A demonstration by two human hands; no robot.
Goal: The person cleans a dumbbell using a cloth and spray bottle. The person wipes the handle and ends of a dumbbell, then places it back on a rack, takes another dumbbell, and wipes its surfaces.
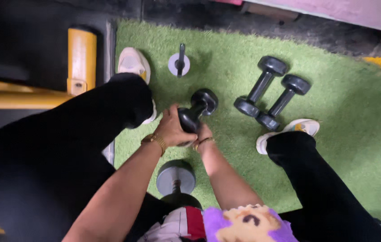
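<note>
Hands meet on one black dumbbell with rounded rubber ends (195, 112), which we take as our landmark on the green artificial grass mat (343, 103). The left hand (172, 127) is closed over the near end of this dumbbell, its fingers curled around the dark head, with a gold bracelet (154, 141) on the wrist. The right hand (203, 134) is mostly hidden behind the same near end; we see it touching the dumbbell from the other side, but we cannot tell how far its fingers are bent. The far end of the dumbbell points away from us and rests free on the mat.

To the right of this dumbbell, two more black dumbbells (271, 92) lie side by side, touching each other. Beyond it, a small white disc with a black pin (179, 63) stands on the mat. Near us, below the hands, a grey round weight head (175, 178) is visible. A white sports shoe (133, 62) is to the left, another (289, 131) to the right.
</note>
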